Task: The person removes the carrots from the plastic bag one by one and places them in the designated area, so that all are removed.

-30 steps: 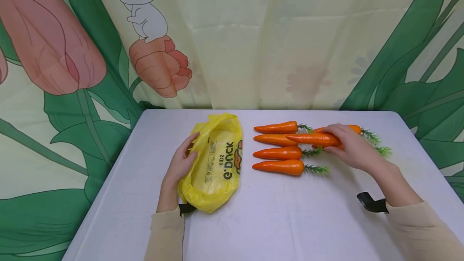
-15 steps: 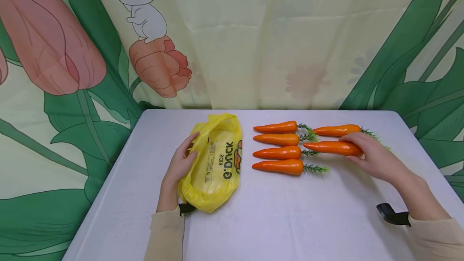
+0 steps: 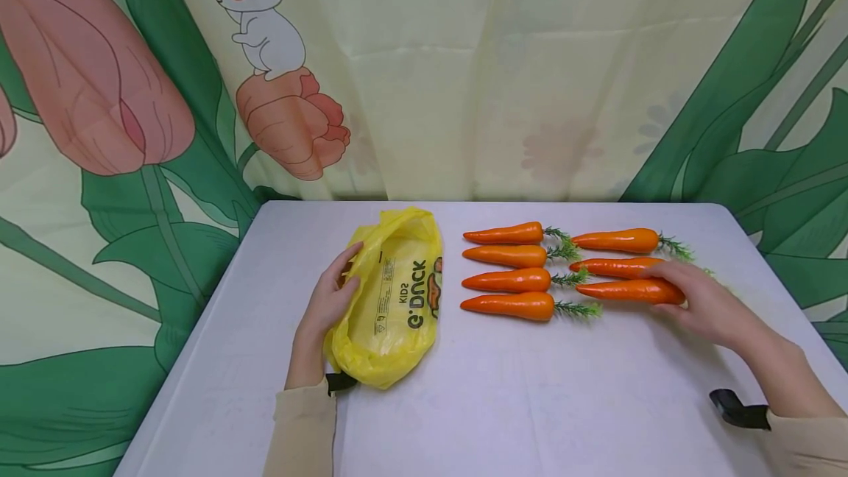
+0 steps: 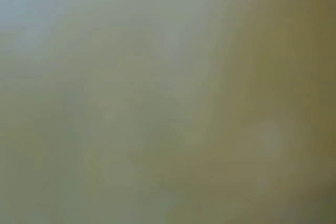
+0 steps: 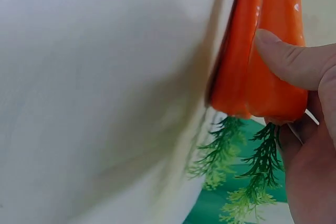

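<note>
In the head view my right hand (image 3: 705,304) pinches an orange toy carrot (image 3: 623,291) by its thick end. Just behind it, touching or nearly so, is another carrot (image 3: 606,266). The right wrist view has my thumb lying across the gripped carrot (image 5: 281,14), its green leafy top hanging below, with a second carrot (image 5: 236,51) alongside. At the left, my left hand (image 3: 329,300) holds the near-left rim of a yellow plastic bag (image 3: 404,315), whose mouth gapes. Some left fingers are hidden by the bag, and the left wrist view is only blur.
Several carrots (image 3: 508,305) lie in a column between the bag and the right hand, tips to the left. One more carrot (image 3: 616,241) lies at the back right. A white-covered table (image 3: 490,403) bears everything; a printed curtain (image 3: 430,94) hangs behind it.
My right hand has moved right and toward me with its carrot, from above the left column to the front of the right column, lowering it. The left hand and bag have stayed put.
</note>
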{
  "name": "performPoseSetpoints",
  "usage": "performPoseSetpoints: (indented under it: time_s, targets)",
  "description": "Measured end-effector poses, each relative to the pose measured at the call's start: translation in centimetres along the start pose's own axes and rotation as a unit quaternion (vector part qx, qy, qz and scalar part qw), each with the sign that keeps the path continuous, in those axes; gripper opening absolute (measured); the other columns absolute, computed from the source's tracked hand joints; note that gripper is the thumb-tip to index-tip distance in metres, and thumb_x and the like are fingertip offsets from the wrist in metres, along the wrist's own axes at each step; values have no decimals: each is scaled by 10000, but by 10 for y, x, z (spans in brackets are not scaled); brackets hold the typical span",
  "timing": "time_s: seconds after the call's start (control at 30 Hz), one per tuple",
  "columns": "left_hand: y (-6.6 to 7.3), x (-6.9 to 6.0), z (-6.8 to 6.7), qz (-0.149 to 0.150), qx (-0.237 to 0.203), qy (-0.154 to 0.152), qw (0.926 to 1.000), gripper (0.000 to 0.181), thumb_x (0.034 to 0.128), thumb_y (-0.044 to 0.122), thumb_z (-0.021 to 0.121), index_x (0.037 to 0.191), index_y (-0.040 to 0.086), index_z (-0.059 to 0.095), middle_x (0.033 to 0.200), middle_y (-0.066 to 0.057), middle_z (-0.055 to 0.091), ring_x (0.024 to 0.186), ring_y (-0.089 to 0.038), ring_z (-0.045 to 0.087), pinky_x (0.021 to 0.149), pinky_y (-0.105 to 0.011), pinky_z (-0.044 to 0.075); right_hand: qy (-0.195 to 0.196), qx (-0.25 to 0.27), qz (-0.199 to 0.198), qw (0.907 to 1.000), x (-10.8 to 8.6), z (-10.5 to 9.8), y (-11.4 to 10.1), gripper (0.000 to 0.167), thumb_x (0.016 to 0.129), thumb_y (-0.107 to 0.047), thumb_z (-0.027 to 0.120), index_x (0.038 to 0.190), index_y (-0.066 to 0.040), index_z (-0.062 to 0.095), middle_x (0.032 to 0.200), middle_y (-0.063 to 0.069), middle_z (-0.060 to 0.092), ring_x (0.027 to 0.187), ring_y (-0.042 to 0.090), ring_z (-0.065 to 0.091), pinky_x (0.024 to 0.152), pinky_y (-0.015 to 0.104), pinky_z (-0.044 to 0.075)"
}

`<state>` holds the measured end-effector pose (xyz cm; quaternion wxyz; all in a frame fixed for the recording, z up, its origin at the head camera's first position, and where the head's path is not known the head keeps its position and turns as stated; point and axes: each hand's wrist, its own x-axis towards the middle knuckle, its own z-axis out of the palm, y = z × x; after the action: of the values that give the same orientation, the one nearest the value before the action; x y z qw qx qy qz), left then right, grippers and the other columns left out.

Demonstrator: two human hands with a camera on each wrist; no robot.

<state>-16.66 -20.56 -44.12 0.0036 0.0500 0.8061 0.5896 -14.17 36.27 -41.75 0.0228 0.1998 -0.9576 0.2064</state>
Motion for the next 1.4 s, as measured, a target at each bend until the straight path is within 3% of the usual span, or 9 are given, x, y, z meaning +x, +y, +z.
performPoseSetpoints:
  time_s: [0.27, 0.53, 0.63, 0.93, 1.17, 1.4]
  targets:
    - [3, 0, -1, -67, -12, -42, 10000, 577, 1014, 2, 476, 1566, 145, 394, 1337, -194, 518, 1070, -312, 536, 817, -263, 489, -252, -76, 155, 9995, -3, 5, 7, 470, 755, 37, 821, 1186, 40, 632, 1206, 283, 589, 1109, 486, 478, 902, 693, 388]
    - [36, -12, -1, -156, 99, -142, 9997, 565, 1002, -47, 454, 1555, 33, 372, 1312, -242, 514, 1067, -334, 538, 816, -254, 482, -691, -102, 575, 9959, -4, 11, 9, 491, 797, 2, 810, 1241, 59, 608, 1260, 308, 555, 1150, 508, 462, 938, 713, 377]
    - [39, -12, -1, -159, 126, -132, 9997, 564, 999, -52, 454, 1552, 23, 372, 1307, -244, 516, 1063, -330, 538, 818, -254, 477, -689, -160, 637, 9955, -5, 13, 8, 514, 799, -2, 810, 1265, 57, 601, 1290, 311, 536, 1180, 512, 442, 945, 719, 367]
    - [3, 0, 0, -219, -35, -32, 9997, 585, 1009, -12, 472, 1570, 130, 383, 1317, -197, 514, 1070, -312, 531, 823, -259, 482, -279, -320, 502, 9978, -17, 10, 10, 539, 747, -12, 851, 1228, 67, 620, 1256, 324, 535, 1146, 522, 438, 904, 712, 382]
    - [1, 0, 0, -80, -48, 31, 10000, 580, 1001, 8, 484, 1555, 168, 419, 1287, -175, 527, 1049, -296, 536, 821, -267, 496, 41, -421, 491, 9979, -26, 9, 12, 536, 727, 7, 858, 1204, 73, 622, 1228, 312, 529, 1124, 518, 436, 881, 707, 386]
    - [-1, 0, 0, 63, -60, 19, 10000, 583, 993, -7, 483, 1552, 146, 423, 1258, -176, 536, 1016, -286, 535, 811, -261, 492, 62, -566, 655, 9962, -23, 10, 10, 512, 751, 3, 841, 1205, 88, 622, 1223, 320, 538, 1130, 521, 446, 886, 713, 393]
